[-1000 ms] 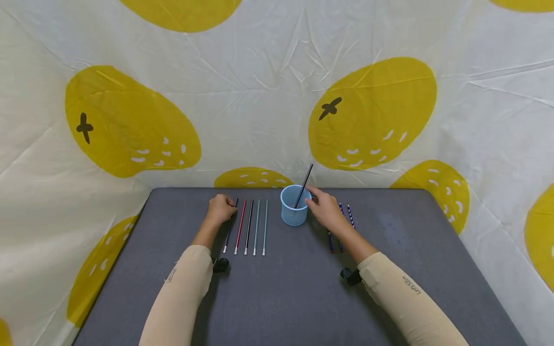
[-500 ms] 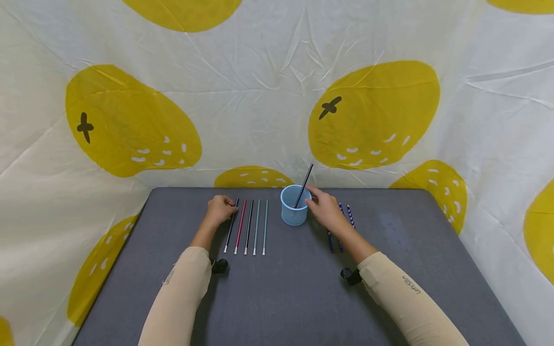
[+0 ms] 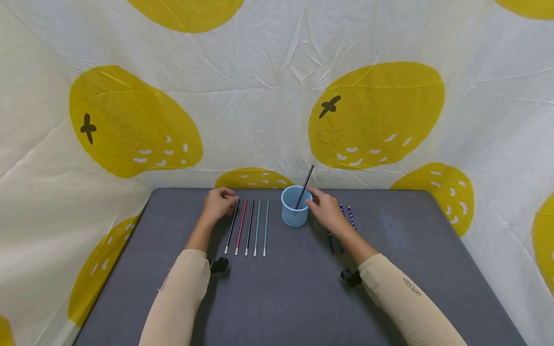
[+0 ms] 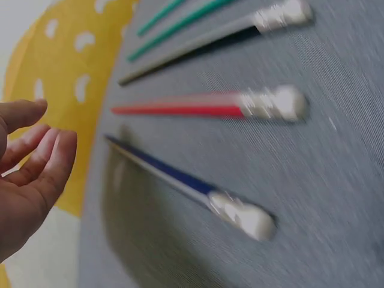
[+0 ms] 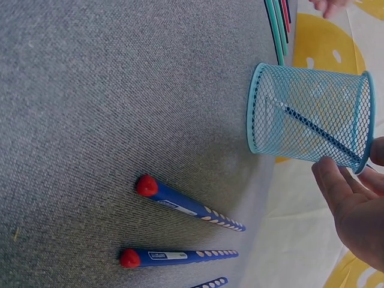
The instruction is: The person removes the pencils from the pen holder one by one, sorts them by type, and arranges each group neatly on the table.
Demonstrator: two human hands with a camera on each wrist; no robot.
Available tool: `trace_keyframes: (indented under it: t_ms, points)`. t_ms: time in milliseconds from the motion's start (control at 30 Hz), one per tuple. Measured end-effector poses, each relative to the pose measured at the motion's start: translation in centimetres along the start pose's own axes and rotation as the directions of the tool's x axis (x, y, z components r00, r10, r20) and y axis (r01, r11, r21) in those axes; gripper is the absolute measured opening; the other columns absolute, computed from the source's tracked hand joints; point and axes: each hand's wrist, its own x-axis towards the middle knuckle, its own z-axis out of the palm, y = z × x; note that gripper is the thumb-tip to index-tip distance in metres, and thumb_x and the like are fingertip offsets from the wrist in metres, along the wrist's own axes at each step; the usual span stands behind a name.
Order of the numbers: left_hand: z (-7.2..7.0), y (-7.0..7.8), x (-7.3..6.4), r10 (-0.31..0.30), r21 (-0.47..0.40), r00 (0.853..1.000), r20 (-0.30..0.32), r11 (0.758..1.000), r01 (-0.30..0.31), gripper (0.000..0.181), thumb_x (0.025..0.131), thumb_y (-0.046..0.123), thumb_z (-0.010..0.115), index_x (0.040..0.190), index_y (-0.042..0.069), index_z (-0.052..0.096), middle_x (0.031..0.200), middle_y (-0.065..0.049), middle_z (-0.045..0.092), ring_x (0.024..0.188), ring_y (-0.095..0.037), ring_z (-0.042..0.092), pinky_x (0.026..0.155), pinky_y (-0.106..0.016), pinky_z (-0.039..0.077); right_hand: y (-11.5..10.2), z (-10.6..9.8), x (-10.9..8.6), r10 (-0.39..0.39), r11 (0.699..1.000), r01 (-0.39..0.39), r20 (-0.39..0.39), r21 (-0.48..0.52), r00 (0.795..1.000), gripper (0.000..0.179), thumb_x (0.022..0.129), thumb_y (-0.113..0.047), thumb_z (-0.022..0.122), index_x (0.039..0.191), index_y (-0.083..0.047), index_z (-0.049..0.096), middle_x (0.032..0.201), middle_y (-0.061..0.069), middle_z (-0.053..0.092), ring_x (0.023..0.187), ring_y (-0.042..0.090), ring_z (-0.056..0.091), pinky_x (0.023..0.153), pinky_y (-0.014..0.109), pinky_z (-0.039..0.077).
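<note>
My left hand (image 3: 218,204), fingers loosely bent and apart, hovers at the far tip of a dark blue pencil (image 3: 232,227). In the left wrist view nothing lies between those fingers, and the dark blue pencil (image 4: 174,174) rests on the table. Beside it lie a red pencil (image 3: 241,228), a black pencil (image 3: 248,230) and two green pencils (image 3: 257,228), white eraser ends toward me. My right hand (image 3: 326,210) grips the light blue mesh pencil cup (image 3: 294,218) by its right side near the rim. One dark pencil (image 3: 308,178) leans inside, eraser end down.
Several blue pencils with pale dots (image 3: 352,217) and red ends lie right of the cup, partly under my right forearm. The grey table (image 3: 277,298) ends at a hanging white cloth (image 3: 251,120) with yellow fruit prints.
My left hand has let go of the dark blue pencil and drawn slightly up and left, after shifting it a little. The right hand stays at the cup.
</note>
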Motion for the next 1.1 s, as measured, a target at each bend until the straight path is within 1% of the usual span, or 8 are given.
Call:
trace_keyframes:
  t_ms: [133,200,367,533,600,800,967,1100]
  points:
    - [1.0,2.7,-0.2,0.082,-0.066,0.997,-0.001,0.994,-0.082,0.024,0.092,0.007,0.076,0.109,-0.009,0.07,0.092,-0.019,0.07,0.072,-0.027,0.074,0.068,-0.043,0.066,0.1,0.1,-0.1,0.012,1.0,-0.012,-0.009,0.015,1.0,0.048,0.105,-0.016,0.06,0.151,-0.005,0.05,0.143,0.022,0.061,0.126,0.038,0.064,0.102,0.051,0.056]
    - [1.6,4.2,-0.3,0.121,-0.098,0.993,0.01,0.988,-0.12,0.023,0.092,0.004,0.075,0.109,-0.01,0.07,0.094,-0.021,0.07,0.077,-0.031,0.073,0.071,-0.045,0.065,0.1,0.2,-0.1,0.02,0.999,-0.02,-0.013,0.026,1.0,0.047,0.105,-0.016,0.059,0.15,-0.003,0.05,0.142,0.023,0.061,0.127,0.038,0.063,0.103,0.051,0.055]
    - [3.0,7.8,-0.5,0.222,-0.098,0.975,0.022,0.971,-0.219,0.023,0.092,0.007,0.076,0.109,-0.008,0.071,0.097,-0.02,0.072,0.079,-0.025,0.071,0.067,-0.036,0.065,0.1,0.3,-0.1,0.042,0.998,-0.041,-0.018,0.054,0.999,0.046,0.105,-0.015,0.06,0.147,0.0,0.05,0.139,0.024,0.062,0.126,0.039,0.063,0.104,0.051,0.054]
    - [4.9,10.6,-0.3,0.283,-0.118,0.956,0.074,0.955,-0.273,0.023,0.093,0.006,0.075,0.112,-0.008,0.071,0.101,-0.019,0.071,0.084,-0.029,0.073,0.074,-0.044,0.065,0.2,0.3,0.0,0.04,0.998,-0.039,-0.023,0.054,0.999,0.046,0.105,-0.014,0.059,0.147,0.001,0.049,0.139,0.025,0.062,0.126,0.039,0.063,0.104,0.051,0.054]
    - [5.7,11.6,-0.2,0.314,-0.093,0.945,0.095,0.948,-0.306,0.022,0.094,0.008,0.075,0.111,-0.005,0.072,0.102,-0.017,0.072,0.087,-0.029,0.073,0.077,-0.042,0.065,0.3,0.3,0.0,0.037,0.998,-0.036,-0.026,0.052,0.999,0.046,0.105,-0.014,0.059,0.147,0.002,0.049,0.139,0.025,0.062,0.126,0.039,0.063,0.104,0.051,0.054]
    - [8.5,13.8,0.5,0.379,-0.013,0.911,0.159,0.924,-0.382,0.024,0.095,0.012,0.075,0.114,-0.003,0.072,0.105,-0.014,0.074,0.097,-0.028,0.072,0.089,-0.037,0.061,0.4,0.4,0.1,0.028,0.998,-0.026,-0.03,0.051,0.999,0.045,0.105,-0.014,0.06,0.146,0.002,0.05,0.137,0.025,0.063,0.125,0.038,0.064,0.104,0.05,0.055]
    - [10.3,14.6,1.1,0.376,0.001,0.9,0.218,0.923,-0.385,0.03,0.097,0.015,0.072,0.12,-0.004,0.07,0.11,-0.014,0.074,0.102,-0.028,0.072,0.091,-0.039,0.061,0.2,0.4,0.1,0.026,0.998,-0.025,-0.026,0.054,0.999,0.045,0.105,-0.015,0.061,0.145,0.002,0.052,0.137,0.024,0.064,0.125,0.037,0.065,0.104,0.049,0.054]
    - [11.6,14.7,1.6,0.376,-0.01,0.895,0.239,0.923,-0.385,0.031,0.097,0.012,0.072,0.123,-0.005,0.068,0.112,-0.015,0.074,0.103,-0.028,0.073,0.089,-0.037,0.061,0.0,0.4,0.1,0.03,0.998,-0.029,-0.013,0.051,0.999,0.046,0.105,-0.016,0.06,0.146,0.003,0.051,0.138,0.024,0.063,0.125,0.038,0.064,0.105,0.05,0.054]
